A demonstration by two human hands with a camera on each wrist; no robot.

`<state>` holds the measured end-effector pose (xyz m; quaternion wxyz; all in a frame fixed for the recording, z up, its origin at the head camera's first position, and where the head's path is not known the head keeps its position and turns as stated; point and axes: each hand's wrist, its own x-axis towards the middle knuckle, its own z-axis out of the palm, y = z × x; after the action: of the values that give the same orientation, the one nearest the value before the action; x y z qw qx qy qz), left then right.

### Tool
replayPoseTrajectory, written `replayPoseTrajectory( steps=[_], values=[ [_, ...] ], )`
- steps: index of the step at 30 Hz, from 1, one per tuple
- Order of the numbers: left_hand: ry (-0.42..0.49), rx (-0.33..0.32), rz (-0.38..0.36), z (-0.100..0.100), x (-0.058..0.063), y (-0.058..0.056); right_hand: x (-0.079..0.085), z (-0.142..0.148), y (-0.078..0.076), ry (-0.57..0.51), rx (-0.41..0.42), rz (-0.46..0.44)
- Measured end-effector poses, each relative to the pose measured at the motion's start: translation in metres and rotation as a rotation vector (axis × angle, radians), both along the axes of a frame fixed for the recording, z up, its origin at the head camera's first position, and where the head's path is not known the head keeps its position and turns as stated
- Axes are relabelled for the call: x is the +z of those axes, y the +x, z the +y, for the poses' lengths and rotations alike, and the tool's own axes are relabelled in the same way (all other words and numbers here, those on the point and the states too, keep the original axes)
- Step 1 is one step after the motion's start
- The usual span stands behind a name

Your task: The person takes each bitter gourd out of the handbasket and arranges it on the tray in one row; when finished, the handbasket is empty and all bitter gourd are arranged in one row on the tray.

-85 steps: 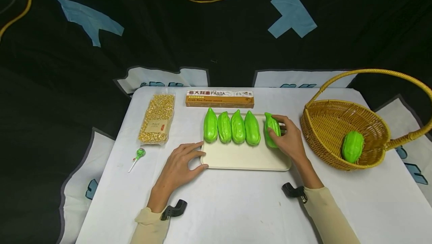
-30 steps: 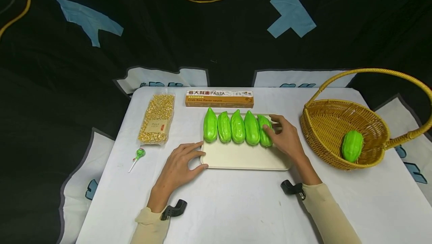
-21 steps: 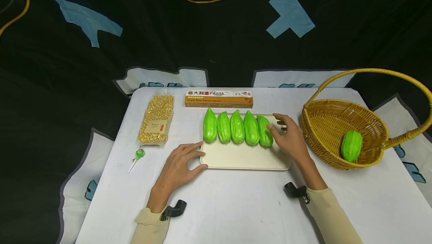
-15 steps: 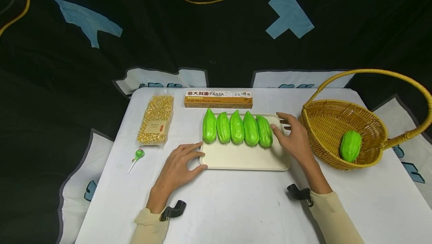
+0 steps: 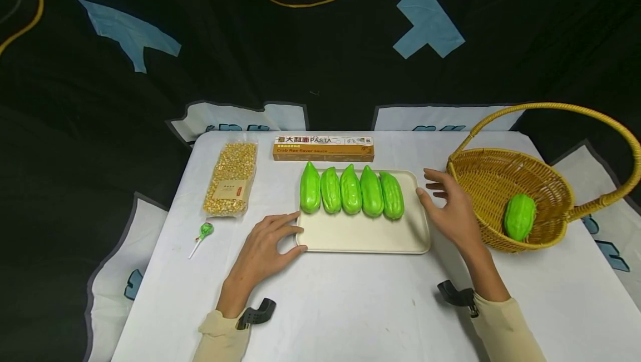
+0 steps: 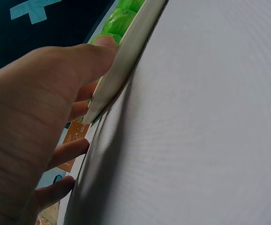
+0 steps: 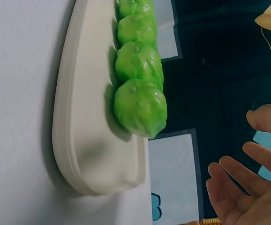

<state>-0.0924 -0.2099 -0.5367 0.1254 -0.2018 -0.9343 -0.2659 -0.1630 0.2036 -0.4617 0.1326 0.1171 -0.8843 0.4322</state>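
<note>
Several bright green bitter melons [image 5: 351, 189] lie side by side in a row on a cream rectangular tray [image 5: 360, 239], along its far side and toward the left. My left hand [image 5: 265, 248] is at the tray's left end, thumb and fingertips at its rim, fingers spread and relaxed. In the left wrist view the thumb [image 6: 91, 61] overlaps the rim. Between the tray's right end and the basket hovers my right hand [image 5: 450, 212], loosely spread and holding nothing. The right wrist view shows its palm and fingers apart from the nearest bitter melon [image 7: 140, 108].
A wicker basket [image 5: 463, 206] with a tall handle stands at the right, one more bitter melon [image 5: 519, 217] inside. Behind the tray lies a pasta box [image 5: 323, 149]. On the left are a bag of corn kernels [image 5: 232, 175] and a lollipop [image 5: 204, 232].
My right hand slid the rightmost bitter melon left against the row, let go of it and drew away right past the tray's end. My left hand has stayed at the tray.
</note>
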Motion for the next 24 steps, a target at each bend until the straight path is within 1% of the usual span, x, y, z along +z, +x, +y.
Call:
replayPoseTrajectory(
  steps=[7,15,19,24],
  values=[
    [0.006,-0.003,0.007,0.000,0.000,0.000,0.006,0.010,0.009,0.040,-0.041,0.026],
    [0.010,-0.009,0.026,0.000,-0.001,0.001,0.012,0.022,0.016,0.043,-0.057,0.060],
    [0.008,-0.005,0.019,0.000,-0.001,0.002,0.015,0.028,0.020,0.057,-0.086,0.062],
    [0.011,-0.010,0.033,0.000,0.000,0.002,0.017,0.037,0.023,0.069,-0.120,0.081]
  ],
)
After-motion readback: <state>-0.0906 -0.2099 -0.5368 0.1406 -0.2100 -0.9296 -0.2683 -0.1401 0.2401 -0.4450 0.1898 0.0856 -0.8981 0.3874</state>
